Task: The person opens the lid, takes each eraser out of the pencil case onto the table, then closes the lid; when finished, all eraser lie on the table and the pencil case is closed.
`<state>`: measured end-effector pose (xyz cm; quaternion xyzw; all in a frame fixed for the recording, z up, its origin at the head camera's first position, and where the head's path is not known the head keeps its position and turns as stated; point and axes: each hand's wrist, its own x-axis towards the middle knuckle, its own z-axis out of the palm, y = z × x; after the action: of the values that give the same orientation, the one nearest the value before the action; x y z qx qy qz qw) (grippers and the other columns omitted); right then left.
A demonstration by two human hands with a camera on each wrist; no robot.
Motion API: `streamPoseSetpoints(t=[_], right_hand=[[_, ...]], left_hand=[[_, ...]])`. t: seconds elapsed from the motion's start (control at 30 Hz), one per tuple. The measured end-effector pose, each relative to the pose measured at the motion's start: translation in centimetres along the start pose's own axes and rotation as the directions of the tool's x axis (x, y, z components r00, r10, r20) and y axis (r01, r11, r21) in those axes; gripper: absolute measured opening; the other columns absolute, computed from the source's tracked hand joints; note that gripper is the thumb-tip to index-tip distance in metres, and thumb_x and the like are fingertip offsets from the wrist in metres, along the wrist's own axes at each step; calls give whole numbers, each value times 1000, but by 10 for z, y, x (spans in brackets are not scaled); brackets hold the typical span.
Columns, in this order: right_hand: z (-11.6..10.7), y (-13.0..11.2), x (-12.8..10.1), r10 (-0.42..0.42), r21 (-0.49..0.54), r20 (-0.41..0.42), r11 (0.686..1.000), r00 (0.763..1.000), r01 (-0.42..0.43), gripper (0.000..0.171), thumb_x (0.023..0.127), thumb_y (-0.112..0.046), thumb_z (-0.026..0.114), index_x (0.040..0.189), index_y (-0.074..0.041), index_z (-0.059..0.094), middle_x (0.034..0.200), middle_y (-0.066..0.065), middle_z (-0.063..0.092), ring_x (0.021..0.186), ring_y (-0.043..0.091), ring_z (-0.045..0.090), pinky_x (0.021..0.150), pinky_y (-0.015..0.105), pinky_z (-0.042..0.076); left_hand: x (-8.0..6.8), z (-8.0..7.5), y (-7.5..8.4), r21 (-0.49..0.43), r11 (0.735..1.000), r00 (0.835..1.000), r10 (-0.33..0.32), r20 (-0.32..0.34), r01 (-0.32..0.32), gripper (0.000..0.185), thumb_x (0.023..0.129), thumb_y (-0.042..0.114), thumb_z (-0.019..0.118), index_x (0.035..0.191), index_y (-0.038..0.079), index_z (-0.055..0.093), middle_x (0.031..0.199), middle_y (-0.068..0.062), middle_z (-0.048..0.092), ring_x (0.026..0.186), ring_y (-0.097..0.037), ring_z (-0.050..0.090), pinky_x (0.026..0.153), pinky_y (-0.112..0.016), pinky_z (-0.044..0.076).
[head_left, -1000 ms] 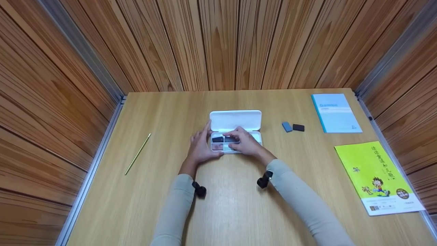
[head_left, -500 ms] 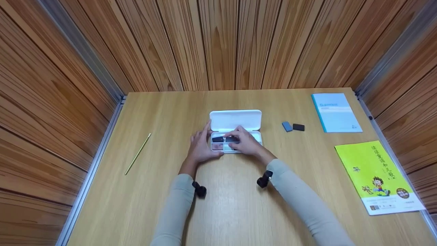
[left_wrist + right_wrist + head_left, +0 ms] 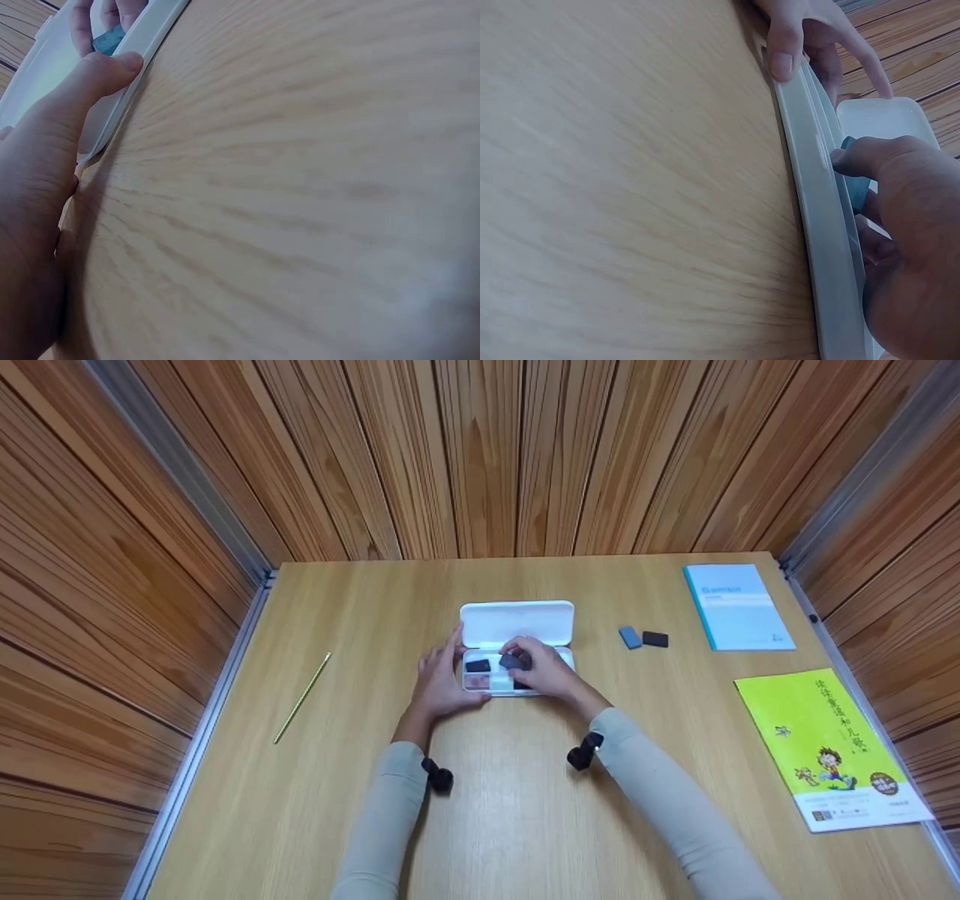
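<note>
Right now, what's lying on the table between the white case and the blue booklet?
In the head view, a blue eraser and a black eraser lie side by side between the white case and the blue booklet.

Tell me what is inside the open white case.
The white case holds a dark eraser at its left and something pinkish below it. The right hand pinches another dark eraser above the tray and covers the rest.

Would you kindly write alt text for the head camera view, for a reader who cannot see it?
A person's right hand pinches a small dark eraser above an open white pencil case on a wooden table, while the left hand steadies the case's left end. A pencil, two loose erasers and two booklets lie around.
</note>
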<state>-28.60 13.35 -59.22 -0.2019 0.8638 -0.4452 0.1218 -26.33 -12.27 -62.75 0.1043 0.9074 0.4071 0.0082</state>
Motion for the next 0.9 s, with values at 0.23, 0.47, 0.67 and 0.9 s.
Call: streamPoseSetpoints(t=[0.23, 0.47, 0.67, 0.9], right_hand=[[-1, 2, 0, -13, 56, -62, 998, 998, 16, 38, 101, -1, 73, 137, -9, 68, 127, 22, 75, 109, 31, 69, 99, 40, 53], [-3, 4, 2, -12, 113, -97, 993, 995, 23, 46, 98, 6, 71, 142, -8, 69, 122, 20, 73, 103, 24, 64, 88, 28, 50], [-3, 3, 3, -18, 131, -93, 991, 996, 30, 47, 98, 7, 70, 143, -6, 68, 122, 19, 72, 102, 21, 63, 91, 28, 49], [-10, 1, 1, 8, 192, -92, 981, 996, 10, 48, 101, 8, 68, 146, -8, 67, 128, 20, 70, 106, 25, 63, 92, 29, 52]], left_hand=[[0, 0, -2, 13, 1000, 1000, 18, -12, -18, 141, 73, 54, 101, 182, 26, 17, 154, -8, 67, 142, -33, 55, 130, -63, 26], [-1, -3, -1, 16, 1000, 1000, 20, -19, -19, 142, 71, 54, 101, 183, 25, 17, 155, -9, 67, 144, -33, 55, 127, -62, 29], [-1, -3, -1, 14, 1000, 1000, 9, -20, -8, 144, 70, 55, 102, 183, 28, 16, 155, -8, 67, 145, -32, 55, 130, -61, 27], [-2, -1, 0, -10, 1000, 1000, -20, -6, 20, 142, 72, 58, 100, 182, 35, 14, 157, -5, 63, 146, -30, 51, 131, -60, 28]])
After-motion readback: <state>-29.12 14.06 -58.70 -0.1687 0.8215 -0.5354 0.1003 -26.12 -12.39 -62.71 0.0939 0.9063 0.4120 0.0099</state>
